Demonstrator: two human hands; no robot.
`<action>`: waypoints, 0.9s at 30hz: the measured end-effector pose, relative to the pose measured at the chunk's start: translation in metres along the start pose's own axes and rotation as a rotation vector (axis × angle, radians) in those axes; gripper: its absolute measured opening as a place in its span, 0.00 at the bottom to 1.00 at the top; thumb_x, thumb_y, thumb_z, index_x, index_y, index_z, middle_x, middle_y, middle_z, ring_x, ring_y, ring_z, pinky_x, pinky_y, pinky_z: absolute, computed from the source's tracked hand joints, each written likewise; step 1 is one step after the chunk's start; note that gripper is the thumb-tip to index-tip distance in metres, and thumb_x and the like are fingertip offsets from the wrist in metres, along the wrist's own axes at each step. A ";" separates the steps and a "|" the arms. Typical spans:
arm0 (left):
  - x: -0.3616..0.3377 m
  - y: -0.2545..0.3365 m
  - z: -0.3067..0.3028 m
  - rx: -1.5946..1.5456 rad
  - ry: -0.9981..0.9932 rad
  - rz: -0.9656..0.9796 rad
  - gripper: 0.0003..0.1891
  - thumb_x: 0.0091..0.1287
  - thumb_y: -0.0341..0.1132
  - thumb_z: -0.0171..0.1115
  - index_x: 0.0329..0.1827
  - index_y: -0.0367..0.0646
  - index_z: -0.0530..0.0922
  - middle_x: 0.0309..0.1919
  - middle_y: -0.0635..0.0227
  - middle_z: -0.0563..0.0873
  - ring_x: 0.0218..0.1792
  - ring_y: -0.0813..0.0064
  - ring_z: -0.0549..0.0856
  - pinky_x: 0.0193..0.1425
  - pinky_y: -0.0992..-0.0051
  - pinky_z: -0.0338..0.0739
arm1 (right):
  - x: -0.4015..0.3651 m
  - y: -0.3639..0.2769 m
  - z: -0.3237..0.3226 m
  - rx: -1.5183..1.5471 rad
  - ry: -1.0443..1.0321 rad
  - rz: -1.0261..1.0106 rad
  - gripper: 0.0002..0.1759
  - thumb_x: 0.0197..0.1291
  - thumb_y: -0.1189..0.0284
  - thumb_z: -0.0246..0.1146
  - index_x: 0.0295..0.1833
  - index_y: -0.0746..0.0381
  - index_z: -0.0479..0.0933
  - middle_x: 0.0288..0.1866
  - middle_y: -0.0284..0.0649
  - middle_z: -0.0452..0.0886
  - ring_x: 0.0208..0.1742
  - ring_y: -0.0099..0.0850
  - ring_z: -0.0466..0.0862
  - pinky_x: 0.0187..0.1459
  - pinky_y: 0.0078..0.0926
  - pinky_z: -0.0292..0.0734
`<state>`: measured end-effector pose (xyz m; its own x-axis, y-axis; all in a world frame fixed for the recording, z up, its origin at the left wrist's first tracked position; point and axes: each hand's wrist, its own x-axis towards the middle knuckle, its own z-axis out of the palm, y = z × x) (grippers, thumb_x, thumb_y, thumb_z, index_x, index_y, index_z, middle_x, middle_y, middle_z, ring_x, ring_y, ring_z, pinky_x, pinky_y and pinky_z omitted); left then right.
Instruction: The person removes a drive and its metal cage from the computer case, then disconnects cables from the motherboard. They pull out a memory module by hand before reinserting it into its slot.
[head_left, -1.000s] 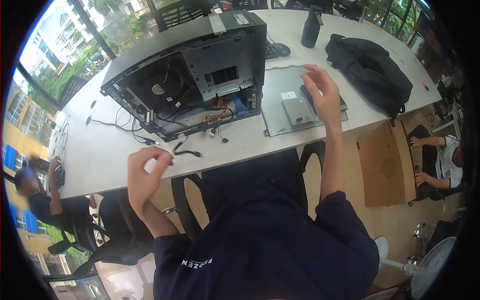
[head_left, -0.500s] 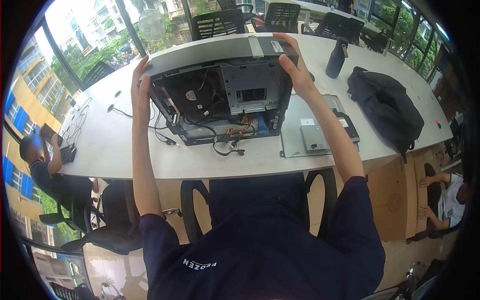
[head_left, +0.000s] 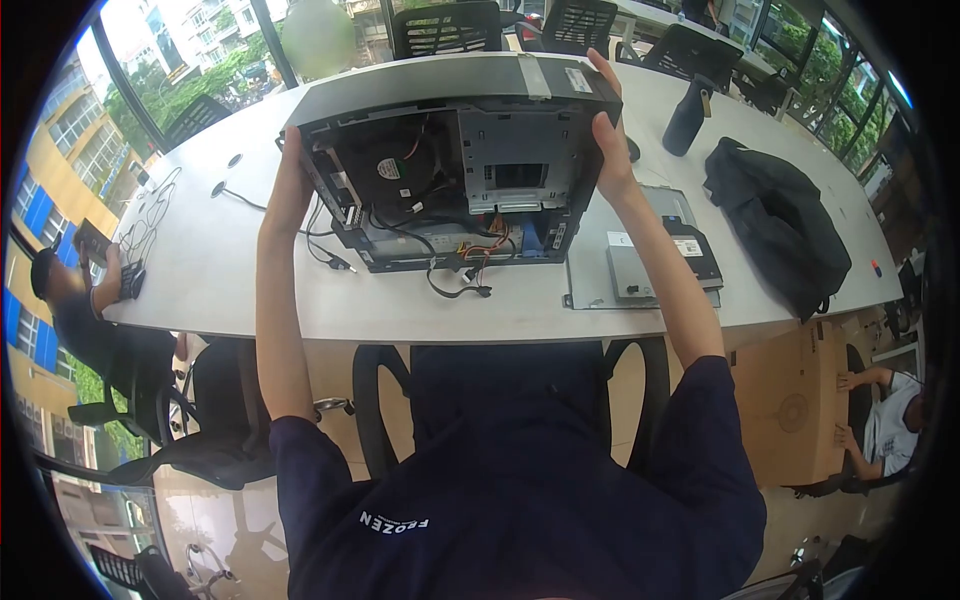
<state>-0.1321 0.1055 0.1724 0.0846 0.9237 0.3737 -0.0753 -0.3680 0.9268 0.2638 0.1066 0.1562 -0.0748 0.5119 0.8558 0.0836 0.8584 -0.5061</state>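
An opened desktop computer case [head_left: 450, 82] stands on the white table in front of me, its inside facing me. Inside it I see a dark fan housing [head_left: 392, 170], a grey metal drive bracket [head_left: 515, 135] and loose cables [head_left: 455, 290] that hang out over the lower edge. My left hand [head_left: 291, 180] grips the left side, thumb on the near edge, its other fingers mostly hidden behind. At the upper right corner my right hand [head_left: 612, 150] holds the case between thumb and fingers.
Right of the case, a flat metal panel [head_left: 590, 288] carries a metal box [head_left: 625, 272] and a black drive [head_left: 695, 265]. Beyond are a dark bottle [head_left: 685, 120] and black bag [head_left: 775, 220]. Cords lie at left; one person sits left, another right beside a cardboard box [head_left: 790, 410].
The case sits slightly further right and higher in view, along with both hands. My left hand's fingers have slipped lower and behind the left side. The view has shifted a little.
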 end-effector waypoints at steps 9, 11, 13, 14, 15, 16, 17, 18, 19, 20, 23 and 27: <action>0.000 -0.019 0.029 0.164 0.218 0.280 0.41 0.83 0.64 0.30 0.69 0.32 0.75 0.56 0.57 0.86 0.54 0.70 0.84 0.59 0.72 0.78 | 0.001 -0.004 0.005 -0.013 0.031 0.023 0.47 0.74 0.38 0.47 0.83 0.63 0.54 0.82 0.49 0.58 0.83 0.40 0.57 0.82 0.39 0.46; -0.002 -0.020 0.029 0.177 0.237 0.282 0.41 0.83 0.64 0.30 0.68 0.32 0.75 0.55 0.58 0.86 0.53 0.71 0.84 0.58 0.72 0.78 | 0.003 -0.001 0.002 0.000 0.016 0.036 0.47 0.74 0.39 0.47 0.83 0.63 0.54 0.81 0.49 0.59 0.83 0.40 0.58 0.81 0.38 0.47; -0.003 -0.021 0.029 0.171 0.258 0.254 0.40 0.83 0.64 0.31 0.67 0.32 0.75 0.53 0.59 0.87 0.52 0.71 0.85 0.57 0.73 0.78 | 0.000 0.000 0.000 -0.001 0.009 0.051 0.45 0.75 0.40 0.46 0.82 0.64 0.55 0.79 0.48 0.60 0.81 0.37 0.60 0.80 0.35 0.50; -0.002 -0.021 0.031 0.176 0.266 0.242 0.40 0.83 0.64 0.31 0.67 0.32 0.75 0.53 0.59 0.87 0.52 0.71 0.85 0.57 0.73 0.78 | -0.001 -0.001 0.000 0.008 0.003 0.062 0.45 0.75 0.40 0.46 0.82 0.64 0.55 0.79 0.48 0.60 0.81 0.37 0.60 0.80 0.35 0.50; 0.000 -0.021 0.034 0.161 0.297 0.269 0.40 0.83 0.64 0.31 0.68 0.33 0.75 0.54 0.59 0.87 0.52 0.72 0.85 0.56 0.74 0.78 | -0.001 -0.002 0.000 0.014 0.008 0.065 0.45 0.75 0.40 0.46 0.82 0.64 0.55 0.79 0.48 0.60 0.81 0.37 0.60 0.80 0.35 0.51; 0.002 -0.020 0.037 0.146 0.328 0.295 0.40 0.83 0.64 0.31 0.68 0.33 0.75 0.54 0.59 0.86 0.52 0.72 0.85 0.55 0.75 0.78 | -0.001 -0.002 0.000 0.020 0.013 0.070 0.45 0.75 0.41 0.45 0.82 0.64 0.55 0.79 0.48 0.60 0.80 0.36 0.61 0.79 0.34 0.52; 0.002 -0.018 0.039 0.152 0.332 0.285 0.40 0.83 0.64 0.31 0.68 0.33 0.75 0.54 0.59 0.86 0.52 0.72 0.85 0.55 0.75 0.78 | 0.001 -0.001 0.001 0.024 0.006 0.071 0.42 0.77 0.43 0.45 0.82 0.64 0.55 0.77 0.47 0.62 0.79 0.35 0.62 0.79 0.34 0.53; 0.004 -0.015 0.041 0.102 0.319 0.258 0.41 0.83 0.65 0.31 0.67 0.33 0.75 0.52 0.60 0.87 0.51 0.74 0.85 0.54 0.76 0.78 | 0.002 -0.001 0.002 0.030 0.007 0.078 0.42 0.77 0.43 0.45 0.82 0.64 0.55 0.77 0.47 0.62 0.79 0.35 0.62 0.79 0.34 0.53; 0.006 -0.016 0.043 0.049 0.305 0.228 0.41 0.82 0.66 0.31 0.66 0.33 0.76 0.51 0.60 0.88 0.49 0.75 0.86 0.54 0.76 0.78 | 0.004 -0.001 0.002 0.040 0.000 0.108 0.41 0.78 0.44 0.44 0.82 0.64 0.55 0.77 0.47 0.63 0.78 0.35 0.63 0.78 0.34 0.54; 0.009 -0.020 0.036 0.052 0.305 0.222 0.41 0.82 0.66 0.31 0.66 0.33 0.76 0.51 0.60 0.88 0.49 0.75 0.86 0.54 0.76 0.78 | 0.004 0.001 0.001 0.049 -0.008 0.137 0.40 0.78 0.45 0.44 0.82 0.64 0.55 0.76 0.47 0.64 0.78 0.35 0.64 0.78 0.33 0.54; 0.021 -0.030 0.011 0.071 0.166 0.019 0.46 0.77 0.74 0.36 0.70 0.35 0.75 0.56 0.56 0.87 0.53 0.69 0.89 0.55 0.74 0.85 | 0.007 0.005 0.001 0.042 0.007 0.161 0.39 0.79 0.45 0.44 0.82 0.61 0.57 0.75 0.46 0.67 0.76 0.33 0.67 0.77 0.32 0.56; 0.021 -0.018 0.025 0.020 0.194 0.022 0.44 0.76 0.73 0.41 0.54 0.35 0.86 0.41 0.62 0.91 0.40 0.76 0.87 0.48 0.77 0.79 | 0.014 0.012 0.002 0.169 -0.007 0.303 0.38 0.78 0.43 0.48 0.81 0.57 0.59 0.72 0.44 0.71 0.73 0.32 0.70 0.74 0.29 0.61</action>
<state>-0.1040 0.1288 0.1647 -0.1098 0.9181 0.3809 -0.0549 -0.3882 0.9199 0.2617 0.1239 0.1620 -0.0785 0.7439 0.6637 -0.0626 0.6607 -0.7480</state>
